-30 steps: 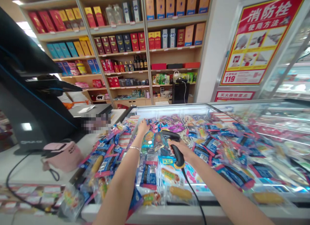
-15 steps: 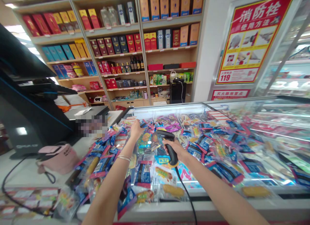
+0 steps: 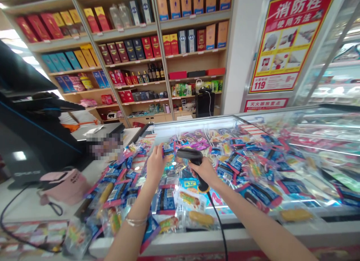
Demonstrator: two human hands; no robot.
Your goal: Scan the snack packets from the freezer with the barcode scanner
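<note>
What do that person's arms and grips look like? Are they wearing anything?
The left forearm and right forearm are bare, with no sleeves showing. Thin, shiny, silvery bangles circle the left one; the right shows none. The left grip and right grip are ungloved.

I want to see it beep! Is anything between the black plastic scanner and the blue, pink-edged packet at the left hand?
Nothing visible stands between the black scanner in the right hand and the blue packet at the left hand.

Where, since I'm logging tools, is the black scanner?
In the head view, the black scanner is mid-frame in the right hand, right of the left hand.
</note>
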